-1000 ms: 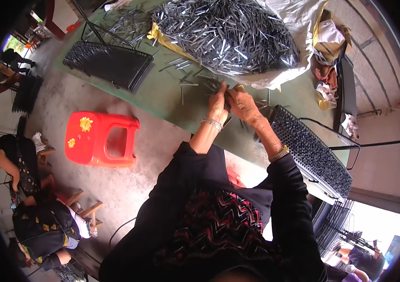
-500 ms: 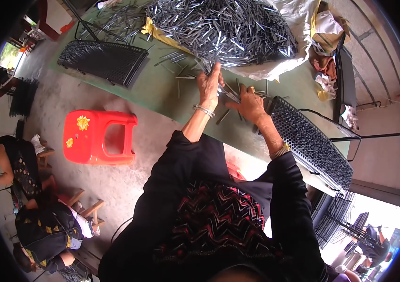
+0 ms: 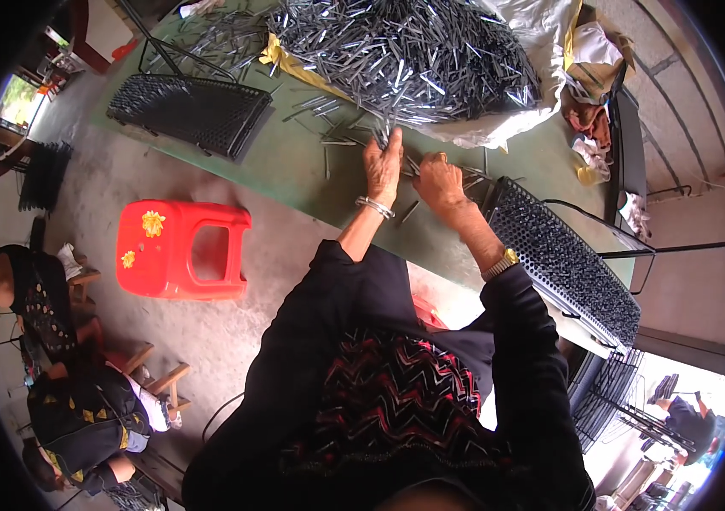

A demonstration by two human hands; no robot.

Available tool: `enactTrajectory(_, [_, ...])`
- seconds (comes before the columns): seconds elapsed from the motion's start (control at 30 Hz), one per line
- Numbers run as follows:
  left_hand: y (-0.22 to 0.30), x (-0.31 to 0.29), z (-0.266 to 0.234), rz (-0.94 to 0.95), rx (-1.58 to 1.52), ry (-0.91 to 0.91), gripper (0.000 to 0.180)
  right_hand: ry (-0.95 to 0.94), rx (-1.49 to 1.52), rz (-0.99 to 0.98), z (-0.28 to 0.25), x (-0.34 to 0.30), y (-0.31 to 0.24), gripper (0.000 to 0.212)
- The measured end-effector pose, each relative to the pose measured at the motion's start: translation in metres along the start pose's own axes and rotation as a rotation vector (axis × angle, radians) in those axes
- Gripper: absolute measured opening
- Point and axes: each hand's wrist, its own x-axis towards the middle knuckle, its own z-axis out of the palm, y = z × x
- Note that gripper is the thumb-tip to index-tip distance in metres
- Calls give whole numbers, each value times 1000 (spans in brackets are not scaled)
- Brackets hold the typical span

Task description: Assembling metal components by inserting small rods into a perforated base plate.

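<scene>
My left hand [image 3: 382,173], with a silver bangle at its wrist, is closed on a bunch of thin dark strips [image 3: 385,133] that stick up past the fingertips. Just right of it, my right hand [image 3: 441,184] is curled with its knuckles up, over a few loose strips on the green table. Its fingertips are hidden, so what it grips does not show. Beyond both hands lies a big heap of shiny dark strips [image 3: 413,60] on a white sack [image 3: 507,123]. A perforated black panel [image 3: 562,255], densely filled with dark pieces, reaches from beside my right wrist toward the lower right.
Another perforated black panel [image 3: 188,111] lies at the table's left edge. A red plastic stool [image 3: 171,249] stands on the floor to the left. Two people [image 3: 85,417] sit at the far left. Cloths and a bag [image 3: 592,140] lie at the right.
My right hand has gone from stretched fingers to a curled grip and shifted slightly left. My left hand has moved a little nearer to me, still holding strips. A person at the lower right has moved.
</scene>
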Motion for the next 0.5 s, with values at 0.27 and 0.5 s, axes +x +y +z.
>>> enactTrajectory(0.27, [16,-4,0,-538,-625,-3,40,-176,212,88,-26,7,11,37])
enactTrajectory(0.5, [18,-17,6,-605,-555,-68,25,-115,351,62,-11,10,24,34])
